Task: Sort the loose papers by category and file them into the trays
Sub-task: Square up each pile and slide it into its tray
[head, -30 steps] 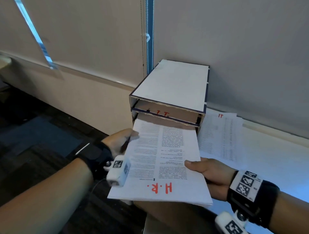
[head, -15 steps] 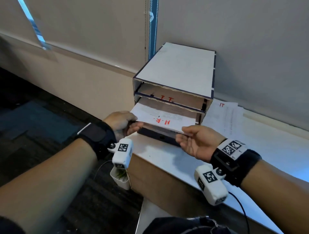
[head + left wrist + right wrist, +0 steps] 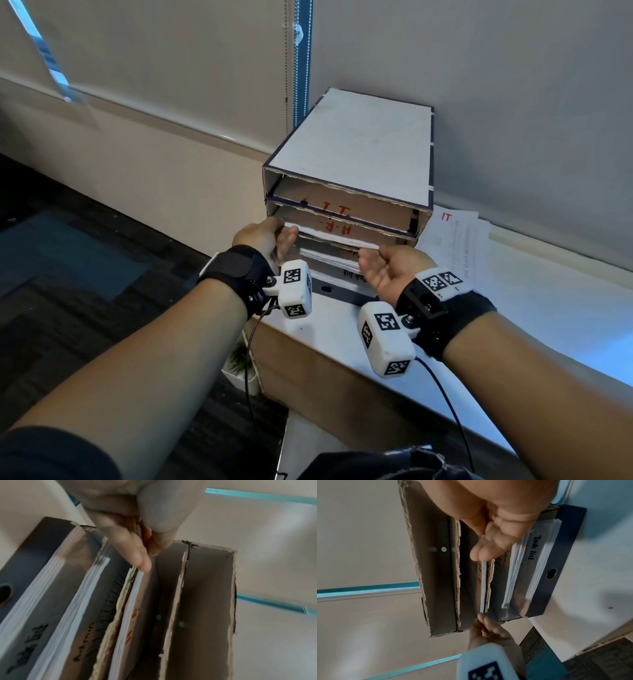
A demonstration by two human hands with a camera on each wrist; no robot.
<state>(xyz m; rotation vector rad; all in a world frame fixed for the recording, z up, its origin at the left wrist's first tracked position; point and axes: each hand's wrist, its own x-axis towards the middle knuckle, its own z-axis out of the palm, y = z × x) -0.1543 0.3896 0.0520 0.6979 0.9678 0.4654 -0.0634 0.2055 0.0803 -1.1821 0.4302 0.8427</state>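
Note:
A cardboard tray unit [image 3: 349,144] with stacked slots stands on the white table [image 3: 513,325] against the wall. Red letters mark an IT slot above an H.R. slot. The H.R. paper stack [image 3: 329,238] lies almost wholly inside the H.R. slot, only its front edge showing [image 3: 135,601] [image 3: 483,582]. My left hand [image 3: 286,236] touches the stack's left front corner with straight fingers [image 3: 144,563]. My right hand [image 3: 368,255], palm up, presses its fingertips [image 3: 479,555] against the right front corner. The IT slot looks empty.
Loose sheets marked IT [image 3: 452,240] lie on the table right of the trays. Below the H.R. slot sit thicker paper stacks, one headed Task List [image 3: 534,547], above a dark blue base [image 3: 339,286]. A small potted plant [image 3: 239,363] stands under the table edge.
The H.R. stack has slid from sticking far out of the slot to nearly all the way in. Both hands have followed it forward to the tray's front.

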